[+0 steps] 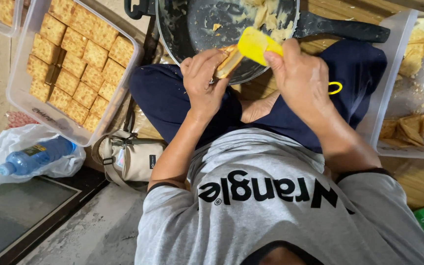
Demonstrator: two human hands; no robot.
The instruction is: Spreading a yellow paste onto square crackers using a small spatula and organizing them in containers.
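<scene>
My left hand (203, 81) holds a square cracker (228, 60) on edge, just in front of a dark frying pan (192, 24). My right hand (298, 73) grips a yellow spatula (255, 45) whose blade rests against the cracker. Pale creamy filling (271, 17) lies at the far side of the pan. Both hands work above my crossed legs in dark blue trousers.
A clear plastic box (23, 100) packed with several rows of crackers stands at the left. Another clear box (393, 98) at the right holds a few loose crackers (420, 127). A blue water bottle (35, 157) in a white bag and a beige pouch (133, 159) lie near my left knee.
</scene>
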